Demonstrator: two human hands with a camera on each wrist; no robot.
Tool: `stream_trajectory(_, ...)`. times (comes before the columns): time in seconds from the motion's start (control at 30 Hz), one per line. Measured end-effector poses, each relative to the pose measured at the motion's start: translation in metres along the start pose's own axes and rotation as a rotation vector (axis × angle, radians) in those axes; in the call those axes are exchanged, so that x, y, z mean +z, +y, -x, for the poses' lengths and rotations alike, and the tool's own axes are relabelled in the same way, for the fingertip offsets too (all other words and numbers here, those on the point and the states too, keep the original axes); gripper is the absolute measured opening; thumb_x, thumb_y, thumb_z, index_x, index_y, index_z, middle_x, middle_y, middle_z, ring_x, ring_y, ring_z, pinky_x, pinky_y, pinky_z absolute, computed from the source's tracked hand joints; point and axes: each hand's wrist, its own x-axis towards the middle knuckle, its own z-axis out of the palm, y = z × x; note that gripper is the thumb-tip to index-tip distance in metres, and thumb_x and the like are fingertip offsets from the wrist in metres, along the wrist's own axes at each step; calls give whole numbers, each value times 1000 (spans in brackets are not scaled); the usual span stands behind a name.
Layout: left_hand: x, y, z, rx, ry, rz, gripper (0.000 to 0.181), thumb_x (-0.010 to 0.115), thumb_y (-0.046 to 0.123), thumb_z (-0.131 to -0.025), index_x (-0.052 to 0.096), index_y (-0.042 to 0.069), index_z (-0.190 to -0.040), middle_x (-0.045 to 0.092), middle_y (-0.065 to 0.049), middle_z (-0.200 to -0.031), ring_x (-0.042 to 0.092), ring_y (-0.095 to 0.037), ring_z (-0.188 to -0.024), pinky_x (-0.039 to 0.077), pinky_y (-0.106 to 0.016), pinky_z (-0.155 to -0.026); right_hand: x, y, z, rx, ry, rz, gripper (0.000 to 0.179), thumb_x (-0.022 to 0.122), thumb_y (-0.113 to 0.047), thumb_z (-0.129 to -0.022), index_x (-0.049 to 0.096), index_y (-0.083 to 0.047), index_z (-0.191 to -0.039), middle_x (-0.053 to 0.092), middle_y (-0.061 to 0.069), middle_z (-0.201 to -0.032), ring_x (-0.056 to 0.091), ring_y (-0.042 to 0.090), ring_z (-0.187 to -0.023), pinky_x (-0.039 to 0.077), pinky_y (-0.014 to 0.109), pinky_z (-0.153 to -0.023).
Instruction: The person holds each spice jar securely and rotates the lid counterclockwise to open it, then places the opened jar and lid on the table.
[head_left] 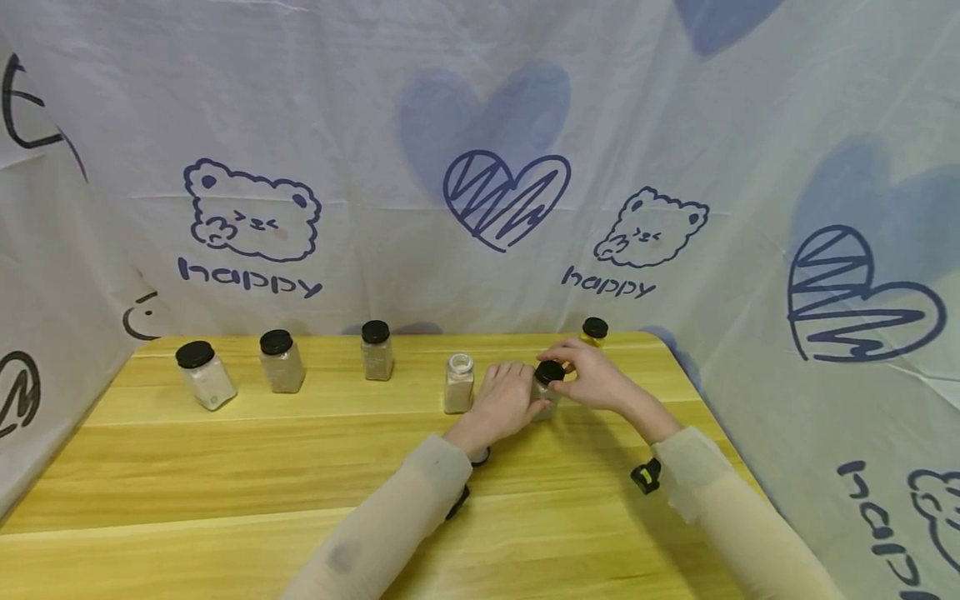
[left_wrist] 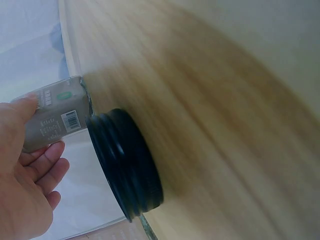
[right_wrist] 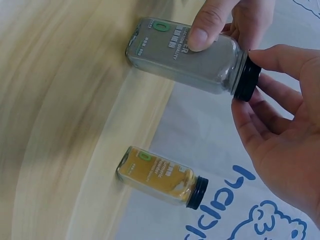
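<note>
A glass spice jar of grey powder (right_wrist: 165, 55) stands on the table. My left hand (head_left: 501, 402) grips its body, with the thumb across the printed label. The fingers and thumb of my right hand (head_left: 592, 379) pinch its black screw lid (right_wrist: 247, 77), which sits on the jar's neck. Left of my left hand is an uncapped jar of pale powder (head_left: 458, 390), its mouth bare. A loose black lid (left_wrist: 127, 165) lies on the wood near my left wrist.
A jar of yellow powder (right_wrist: 157, 174) with a black lid stands behind my right hand. Along the back left are three more black-lidded jars, one whitish (head_left: 210, 383), one greyish (head_left: 282, 369) and one beige (head_left: 377, 360). A printed cloth (head_left: 360, 167) hangs behind the wooden table (head_left: 225, 492).
</note>
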Motion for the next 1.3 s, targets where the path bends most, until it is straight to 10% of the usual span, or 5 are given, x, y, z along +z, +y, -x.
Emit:
stream_trajectory(0.47, 0, 0, 0, 9, 25, -9, 60, 55, 58, -103, 54, 10, -139, 60, -3, -126, 55, -23, -119, 40, -40, -107, -6, 3, -1, -139, -43, 79, 44, 71, 7, -91, 66, 3, -135, 62, 21, -135, 59, 40, -124, 51, 54, -100)
stream_trajectory(0.9, 1, 0, 0, 9, 19, 13, 51, 57, 57, -103, 57, 13, -128, 59, -1, -117, 54, -21, -112, 40, -39, -103, 3, 2, -2, 22, 42, 20, 48, 82, -18, -92, 66, 3, -132, 60, 23, -132, 65, 30, -102, 58, 43, -84)
stream_trajectory(1.3, 0, 1, 0, -4, 0, 9, 53, 57, 57, -103, 56, 12, -131, 59, -2, -120, 53, -22, -115, 39, -40, -104, -1, 1, -1, -60, 4, 45, 42, 76, -3, -92, 66, 3, -132, 61, 22, -134, 66, 33, -109, 58, 48, -90)
